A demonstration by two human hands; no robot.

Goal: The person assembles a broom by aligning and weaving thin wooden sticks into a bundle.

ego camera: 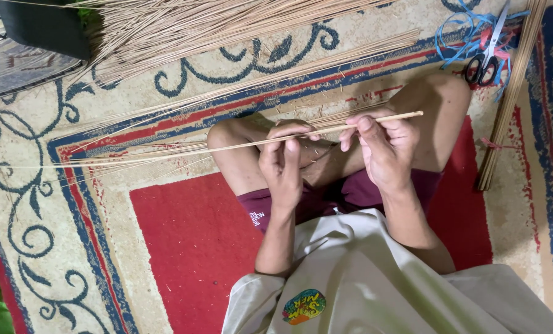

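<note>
From the head camera I look down on a person sitting cross-legged on a patterned rug, red in the middle with cream and blue scrolled borders. The only label-like marks I see are a round, multicoloured patch low on the pale shirt and a small white print on the left leg of the maroon shorts.

The left hand is curled shut, fingers folded and pinching a long thin stick near its middle. The right hand is also closed on the same stick, thumb and fingertips pressing it close to its thicker end (that end pokes out just past the knuckles, toward the right knee). The stick runs nearly level across both knees, its thin end trailing far to the left over the rug.

A loose spread of similar sticks lies at the top of the view, and a tighter bundle lies along the right edge. Black-handled scissors rest on a tangle of blue string at top right. A dark container sits at top left; I cannot tell what is in it.
</note>
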